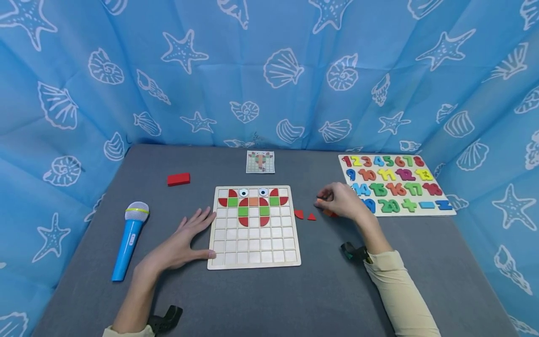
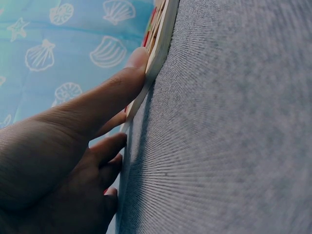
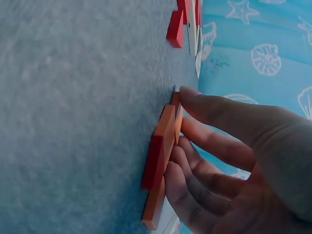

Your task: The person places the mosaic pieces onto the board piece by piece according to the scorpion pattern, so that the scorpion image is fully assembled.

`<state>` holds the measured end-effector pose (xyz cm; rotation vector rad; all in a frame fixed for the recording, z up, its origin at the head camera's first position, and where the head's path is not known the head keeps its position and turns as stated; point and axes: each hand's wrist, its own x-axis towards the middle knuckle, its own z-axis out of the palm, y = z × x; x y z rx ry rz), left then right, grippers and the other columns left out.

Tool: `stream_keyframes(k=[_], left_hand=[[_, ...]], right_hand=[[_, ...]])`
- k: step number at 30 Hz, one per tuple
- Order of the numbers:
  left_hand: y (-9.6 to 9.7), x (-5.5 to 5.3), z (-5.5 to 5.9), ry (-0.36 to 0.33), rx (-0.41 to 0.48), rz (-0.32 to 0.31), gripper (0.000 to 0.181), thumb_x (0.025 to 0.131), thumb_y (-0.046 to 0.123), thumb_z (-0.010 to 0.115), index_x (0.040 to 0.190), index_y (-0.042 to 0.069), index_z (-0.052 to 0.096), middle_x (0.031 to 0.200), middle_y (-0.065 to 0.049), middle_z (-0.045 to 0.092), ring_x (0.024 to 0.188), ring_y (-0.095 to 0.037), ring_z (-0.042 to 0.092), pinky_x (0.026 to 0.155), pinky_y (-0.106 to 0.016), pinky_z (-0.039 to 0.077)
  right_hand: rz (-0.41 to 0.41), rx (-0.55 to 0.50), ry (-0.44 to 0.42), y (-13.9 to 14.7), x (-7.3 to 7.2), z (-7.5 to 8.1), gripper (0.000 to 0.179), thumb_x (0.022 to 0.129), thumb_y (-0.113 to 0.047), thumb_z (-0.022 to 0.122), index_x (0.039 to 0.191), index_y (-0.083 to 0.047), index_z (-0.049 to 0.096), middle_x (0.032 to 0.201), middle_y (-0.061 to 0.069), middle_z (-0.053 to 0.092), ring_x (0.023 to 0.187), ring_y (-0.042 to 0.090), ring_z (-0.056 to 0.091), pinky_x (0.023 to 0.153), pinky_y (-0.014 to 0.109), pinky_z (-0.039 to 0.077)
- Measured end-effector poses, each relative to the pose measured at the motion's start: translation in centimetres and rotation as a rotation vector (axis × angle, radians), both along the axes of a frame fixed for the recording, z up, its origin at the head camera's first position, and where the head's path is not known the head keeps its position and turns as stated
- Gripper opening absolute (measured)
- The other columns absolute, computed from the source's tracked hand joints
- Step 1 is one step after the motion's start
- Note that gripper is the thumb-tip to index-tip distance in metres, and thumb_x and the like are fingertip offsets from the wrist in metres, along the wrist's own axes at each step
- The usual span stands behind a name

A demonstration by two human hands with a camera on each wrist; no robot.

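Note:
A wooden grid board (image 1: pixel 254 245) lies mid-table, its upper rows filled with red, green, orange and eye tiles in a pattern. My left hand (image 1: pixel 181 245) rests spread along its left edge, with the thumb (image 2: pixel 139 58) touching the rim. To the right of the board, my right hand (image 1: pixel 341 201) pinches an orange tile (image 3: pixel 178 119) between thumb and fingers, low over the table. Beneath those fingers sit more orange tiles (image 3: pixel 166 122) and a red tile (image 3: pixel 154 163), partly hidden from the head. A red quarter-round tile (image 1: pixel 298 214) and a red triangle tile (image 1: pixel 311 217) lie between board and hand.
Behind the board is a small pattern card (image 1: pixel 260 162). A red block (image 1: pixel 178 179) and a blue toy microphone (image 1: pixel 129 241) lie to the left. A number puzzle board (image 1: pixel 400 213) stands close beyond my right hand. A blue curtain (image 1: pixel 236 89) encloses the table's back and sides.

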<state>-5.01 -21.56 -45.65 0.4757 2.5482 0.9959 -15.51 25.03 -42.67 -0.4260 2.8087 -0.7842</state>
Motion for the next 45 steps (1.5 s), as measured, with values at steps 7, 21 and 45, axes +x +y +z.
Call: stream_keyframes(k=[7,21,45], left_hand=[[0.1,0.0,-0.1,-0.004,-0.002,0.003,0.11,0.086,0.045,0.091,0.172,0.012,0.031,0.182,-0.021,0.017,0.17,-0.051,0.006,0.131,-0.079,0.003],[0.1,0.1,0.2,0.012,0.002,-0.004,0.108,0.087,0.046,0.09,0.172,0.012,0.032,0.181,-0.023,0.019,0.169,-0.053,0.008,0.131,-0.08,0.004],[0.0,0.0,-0.1,0.006,0.008,-0.005,0.11,0.087,0.046,0.09,0.172,0.012,0.03,0.182,-0.021,0.019,0.17,-0.05,0.006,0.131,-0.08,0.003]], right_hand=[[0.016,-0.028,-0.033,0.2,-0.1,0.4,0.018,0.095,-0.017,0.084,0.097,-0.003,0.073,0.084,0.008,0.071,0.069,0.014,0.059,0.06,0.023,0.047],[0.118,-0.341,-0.099,-6.8,1.6,1.4,0.026,0.098,0.004,0.073,0.124,0.0,0.078,0.132,0.024,0.076,0.116,0.038,0.079,0.094,0.045,0.068],[0.351,-0.114,-0.025,-15.3,1.6,0.6,0.018,0.096,-0.008,0.082,0.113,-0.005,0.08,0.087,0.003,0.078,0.074,0.004,0.066,0.077,0.023,0.059]])
